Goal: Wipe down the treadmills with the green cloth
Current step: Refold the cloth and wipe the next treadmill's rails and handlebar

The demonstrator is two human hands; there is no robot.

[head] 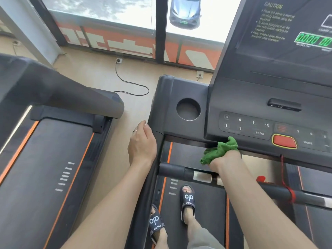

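Observation:
I stand on the belt of a black treadmill (167, 108) with orange stripes. My right hand (225, 161) grips a bunched green cloth (221, 149) against the lower front edge of its console, just left of the red stop button (284, 141). My left hand (142, 142) hovers with relaxed fingers beside the console's left edge, holding nothing; whether it touches the treadmill I cannot tell. A second treadmill (53, 159) stands to the left across a strip of floor.
A round cup holder (188, 109) sits in the console's left wing. A black handlebar (179, 170) crosses below my hands, with a red cord (287, 187) tied further right. A power cable (129, 81) snakes over the floor toward the window wall.

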